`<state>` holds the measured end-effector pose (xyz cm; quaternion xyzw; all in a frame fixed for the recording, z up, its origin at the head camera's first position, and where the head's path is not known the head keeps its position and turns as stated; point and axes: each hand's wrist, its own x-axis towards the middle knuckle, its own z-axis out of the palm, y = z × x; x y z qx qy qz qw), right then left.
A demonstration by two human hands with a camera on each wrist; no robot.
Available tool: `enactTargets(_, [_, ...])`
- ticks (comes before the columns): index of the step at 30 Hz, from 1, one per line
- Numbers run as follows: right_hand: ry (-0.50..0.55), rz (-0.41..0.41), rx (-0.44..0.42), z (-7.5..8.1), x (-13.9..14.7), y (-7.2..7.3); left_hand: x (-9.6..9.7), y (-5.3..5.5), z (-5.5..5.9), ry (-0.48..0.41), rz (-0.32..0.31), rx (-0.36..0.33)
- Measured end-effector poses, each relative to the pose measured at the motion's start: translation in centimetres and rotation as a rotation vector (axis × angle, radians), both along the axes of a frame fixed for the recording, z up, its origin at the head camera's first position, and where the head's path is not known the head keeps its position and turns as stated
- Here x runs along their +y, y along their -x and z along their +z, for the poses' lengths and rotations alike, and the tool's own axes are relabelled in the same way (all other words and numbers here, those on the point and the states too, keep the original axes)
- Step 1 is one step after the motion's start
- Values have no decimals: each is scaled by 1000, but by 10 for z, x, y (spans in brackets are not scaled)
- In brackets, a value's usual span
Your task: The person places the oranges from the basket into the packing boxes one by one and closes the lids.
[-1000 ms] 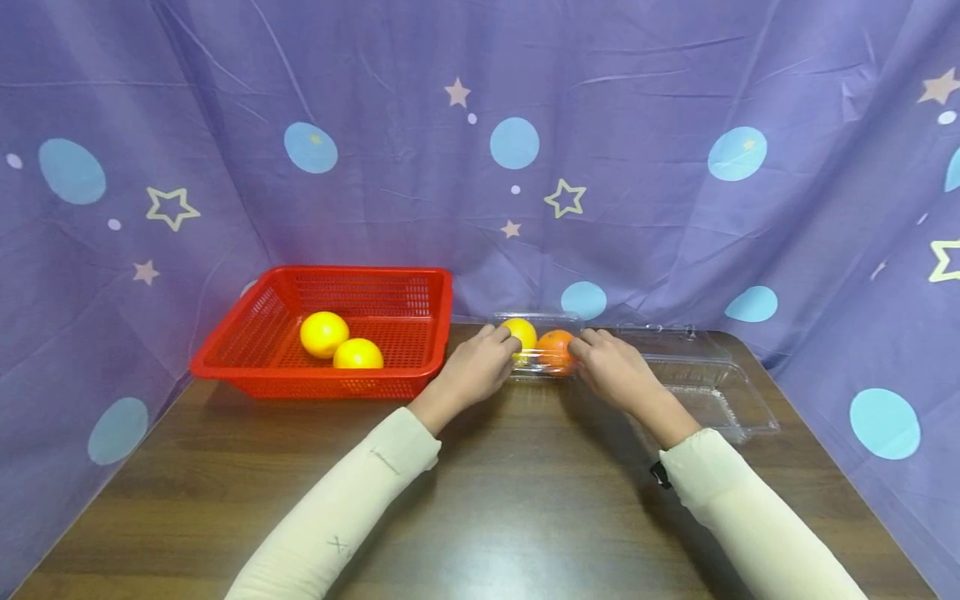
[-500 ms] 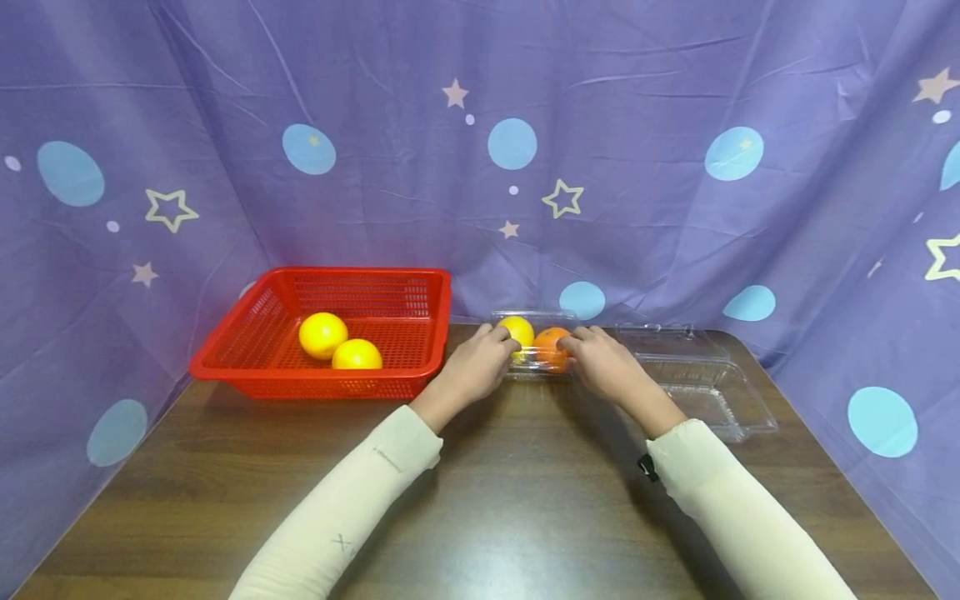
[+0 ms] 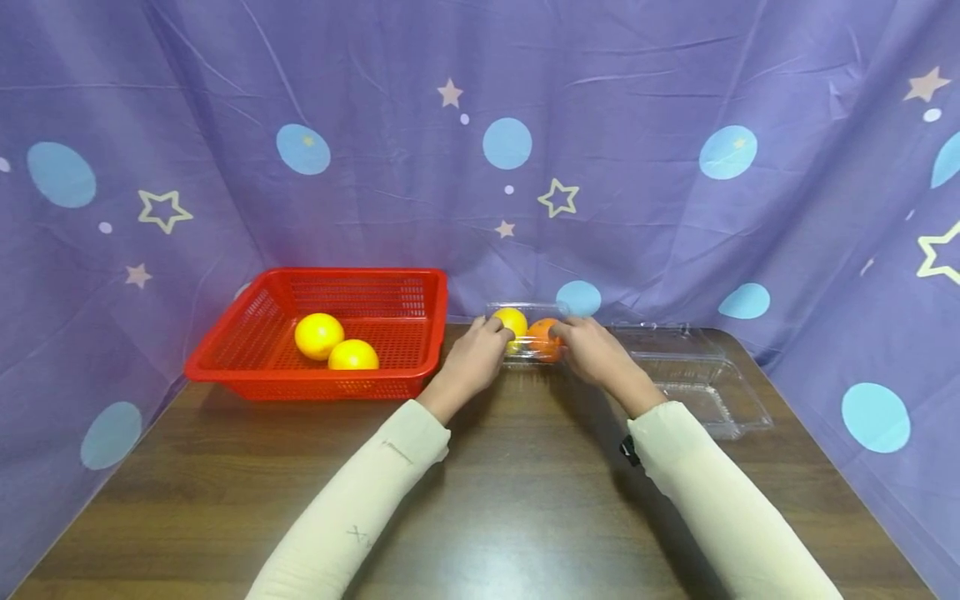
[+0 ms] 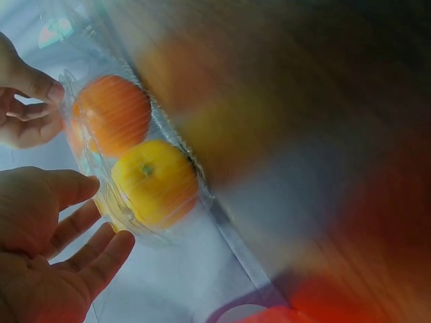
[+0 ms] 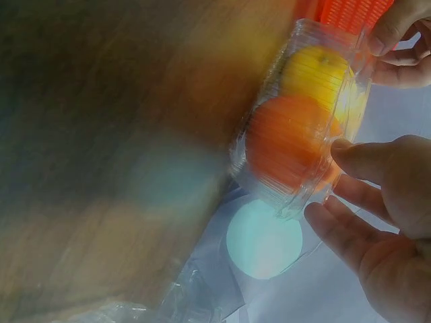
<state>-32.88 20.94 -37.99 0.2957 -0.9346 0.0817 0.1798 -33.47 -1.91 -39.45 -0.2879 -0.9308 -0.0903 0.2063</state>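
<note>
A clear plastic clamshell box (image 3: 528,363) stands at the back of the table. Inside it sit a yellow round fruit (image 3: 513,322) on the left and an orange (image 3: 542,340) on the right, side by side. My left hand (image 3: 476,358) pinches the box's rim at its left end, thumb on the near side and fingers beyond, as the left wrist view shows. At the right end my right hand (image 3: 597,354) pinches the same rim beside the orange, its thumb (image 5: 357,158) against the plastic. Both fruits show through the ribbed wall.
A red perforated basket (image 3: 315,377) on the left holds two yellow round fruits (image 3: 319,336). To the right, beyond my right hand, another clear clamshell box (image 3: 701,392) lies with its lid folded back. A purple curtain (image 3: 637,250) hangs behind the table's back edge.
The box with its two fruits has moved slightly left and back, both hands travelling with it. My right arm has come inward to the left. The basket and the other box stay put.
</note>
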Motion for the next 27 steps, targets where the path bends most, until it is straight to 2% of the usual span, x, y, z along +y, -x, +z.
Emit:
enactTargets(10, [26,-25,-30,3,-6,9,2,9,-2,-42,54,-34])
enactTargets(17, [35,-50,-32,0,-6,16,1,15,-4,-90,67,-41])
enactTargets(27, [62,-50,-53,1,-6,13,2,14,-5,-151,79,-56])
